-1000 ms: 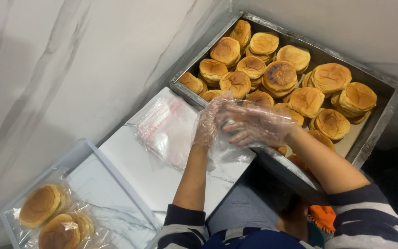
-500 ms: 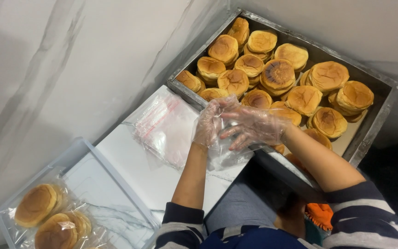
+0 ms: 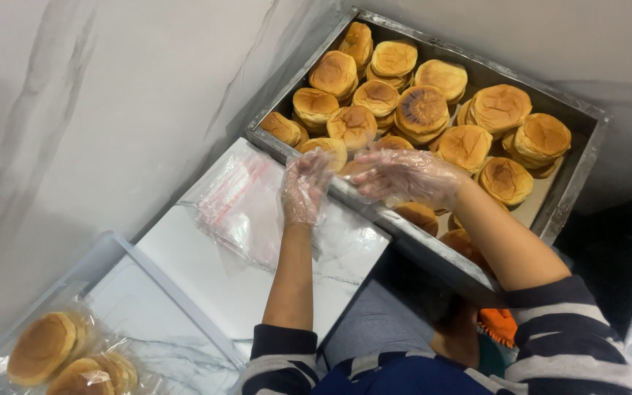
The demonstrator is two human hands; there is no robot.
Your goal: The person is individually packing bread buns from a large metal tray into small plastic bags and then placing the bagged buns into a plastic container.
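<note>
Nearest, a clear bin [image 3: 148, 292] holds bagged buns [image 3: 45, 347]. On the desk [image 3: 206, 292], plastic bags [image 3: 239, 205] lie slanting toward the tray. Both gloved hands, left hand [image 3: 303, 186] and right hand [image 3: 407, 175], are spread, holding nothing, above the edge of the metal tray [image 3: 587, 168] full of buns [image 3: 422, 110].

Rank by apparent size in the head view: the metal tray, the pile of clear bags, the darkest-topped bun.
1. Metal tray, clearly largest.
2. Pile of clear bags, on the white surface beside the left hand.
3. Darkest-topped bun, smallest, though it lies farther from the camera.
</note>
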